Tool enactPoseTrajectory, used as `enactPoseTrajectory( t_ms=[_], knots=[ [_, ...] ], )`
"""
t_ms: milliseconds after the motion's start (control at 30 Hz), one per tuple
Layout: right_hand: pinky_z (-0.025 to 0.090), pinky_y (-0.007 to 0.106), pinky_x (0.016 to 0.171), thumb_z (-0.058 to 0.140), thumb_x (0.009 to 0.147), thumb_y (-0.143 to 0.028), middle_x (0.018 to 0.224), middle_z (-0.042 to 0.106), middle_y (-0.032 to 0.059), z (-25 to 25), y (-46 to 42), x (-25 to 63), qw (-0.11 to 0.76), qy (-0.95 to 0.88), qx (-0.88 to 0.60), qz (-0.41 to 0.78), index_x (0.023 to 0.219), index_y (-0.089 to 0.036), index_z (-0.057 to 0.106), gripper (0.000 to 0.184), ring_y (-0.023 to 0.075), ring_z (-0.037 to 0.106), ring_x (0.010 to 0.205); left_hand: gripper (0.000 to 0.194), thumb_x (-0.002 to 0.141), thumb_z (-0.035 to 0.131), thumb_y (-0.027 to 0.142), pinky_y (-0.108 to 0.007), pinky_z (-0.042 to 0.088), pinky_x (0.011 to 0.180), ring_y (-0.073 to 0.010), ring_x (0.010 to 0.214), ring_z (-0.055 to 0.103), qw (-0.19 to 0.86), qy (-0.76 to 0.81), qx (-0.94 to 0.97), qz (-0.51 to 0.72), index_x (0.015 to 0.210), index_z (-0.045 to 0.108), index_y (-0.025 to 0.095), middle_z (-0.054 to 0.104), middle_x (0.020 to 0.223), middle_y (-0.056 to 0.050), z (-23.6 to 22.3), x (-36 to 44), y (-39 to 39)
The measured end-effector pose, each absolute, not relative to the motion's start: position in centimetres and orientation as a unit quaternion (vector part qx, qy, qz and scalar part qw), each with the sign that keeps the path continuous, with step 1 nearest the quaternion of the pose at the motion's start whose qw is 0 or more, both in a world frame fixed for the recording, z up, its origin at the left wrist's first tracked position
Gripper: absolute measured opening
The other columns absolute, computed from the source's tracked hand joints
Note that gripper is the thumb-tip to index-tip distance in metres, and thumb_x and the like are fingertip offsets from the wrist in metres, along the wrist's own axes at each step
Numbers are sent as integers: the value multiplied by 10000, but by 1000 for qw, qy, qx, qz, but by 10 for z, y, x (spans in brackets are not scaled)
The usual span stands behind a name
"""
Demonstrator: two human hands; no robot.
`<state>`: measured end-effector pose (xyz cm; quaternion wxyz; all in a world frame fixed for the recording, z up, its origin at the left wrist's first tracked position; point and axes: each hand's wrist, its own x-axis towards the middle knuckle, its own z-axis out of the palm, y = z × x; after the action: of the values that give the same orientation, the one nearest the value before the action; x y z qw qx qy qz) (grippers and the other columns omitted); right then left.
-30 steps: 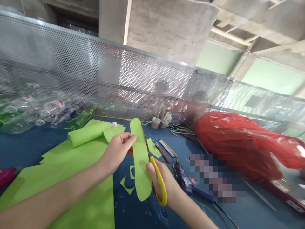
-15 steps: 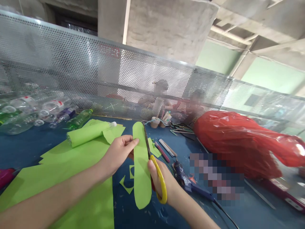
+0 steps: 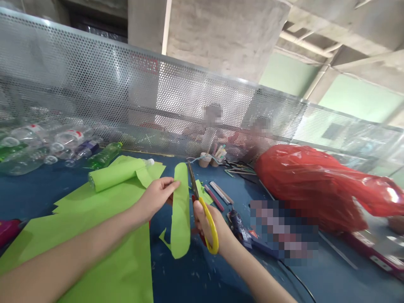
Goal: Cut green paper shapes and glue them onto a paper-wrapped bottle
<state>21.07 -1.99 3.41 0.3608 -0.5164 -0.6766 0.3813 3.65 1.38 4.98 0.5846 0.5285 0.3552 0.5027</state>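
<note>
My left hand [image 3: 156, 197] pinches a long rounded strip of green paper [image 3: 181, 212] and holds it upright over the blue table [image 3: 195, 277]. My right hand [image 3: 210, 229] grips yellow-handled scissors [image 3: 205, 214]; their blades point up and away along the strip's right edge. A large green paper sheet [image 3: 94, 240] lies under my left forearm. A bottle wrapped in green paper [image 3: 115, 174] lies beyond it.
Several empty plastic bottles [image 3: 47, 147] lie at the far left by a perforated metal screen [image 3: 126, 101]. A red plastic bag [image 3: 315, 189] fills the right. A blue glue gun [image 3: 240, 229], pens [image 3: 217, 193] and a cup of tools [image 3: 205, 160] lie behind my hands. People sit beyond the screen.
The green strip has turned more edge-on and dropped slightly. Both hands have shifted a little left and down, with the scissors still alongside the strip.
</note>
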Motion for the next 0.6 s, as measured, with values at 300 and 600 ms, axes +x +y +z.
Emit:
enactPoseTrajectory(
  t_ms=[300, 600],
  knots=[
    [384, 286, 580, 641, 779, -329, 736, 658, 105, 40, 1, 232, 135, -743, -654, 43, 798, -151, 636, 179, 241, 621, 701, 190, 676, 727, 234, -270, 516, 631, -140, 636, 644, 584, 399, 506, 493, 830, 651, 154, 716, 800, -43, 25, 14, 42],
    [406, 358, 929, 628, 806, -207, 1097, 650, 106, 41, -7, 224, 180, -811, -555, 40, 1085, -183, 654, 281, 262, 563, 1057, 354, 617, 791, 226, -287, 523, 717, -169, 783, 663, 600, 381, 484, 511, 929, 656, 129, 727, 921, -81, 21, 15, 44]
  ],
)
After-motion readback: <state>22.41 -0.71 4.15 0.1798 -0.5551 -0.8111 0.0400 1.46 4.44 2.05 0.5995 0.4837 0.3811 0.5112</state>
